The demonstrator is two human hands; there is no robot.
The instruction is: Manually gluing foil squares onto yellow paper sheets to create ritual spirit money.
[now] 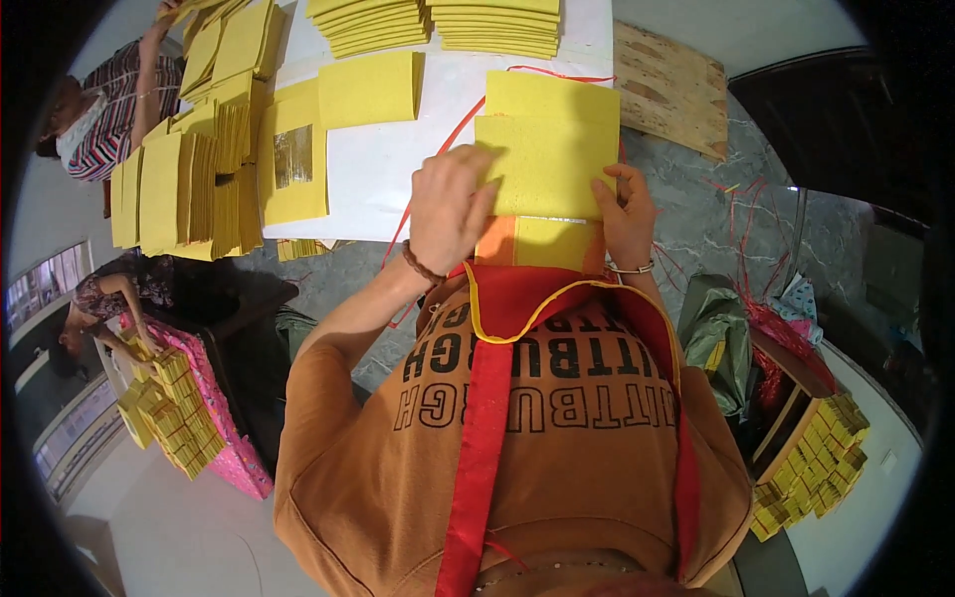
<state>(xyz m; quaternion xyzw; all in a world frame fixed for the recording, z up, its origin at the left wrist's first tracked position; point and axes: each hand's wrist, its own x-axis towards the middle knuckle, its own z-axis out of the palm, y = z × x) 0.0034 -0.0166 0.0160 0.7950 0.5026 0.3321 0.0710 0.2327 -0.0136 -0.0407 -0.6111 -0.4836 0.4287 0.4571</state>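
Observation:
Yellow paper sheets (547, 164) lie in front of me at the table's near edge, one overlapping another. A lower sheet with orange sides (557, 239) shows beneath them, closer to my body. My left hand (450, 204) is closed at the left edge of the yellow paper, its fingertips slightly blurred. At the right edge my right hand (627, 214) pinches the paper, thumb on top and fingers partly hidden. A red string (464, 125) runs out from under the paper, past my left hand.
Stacks of yellow paper (179, 189) crowd the white table's (373, 179) left side, and more piles (497, 25) stand at its far side. A wooden board (671, 85) adjoins it on the right. Two people work at the left. Yellow bundles (816, 463) sit low on the right.

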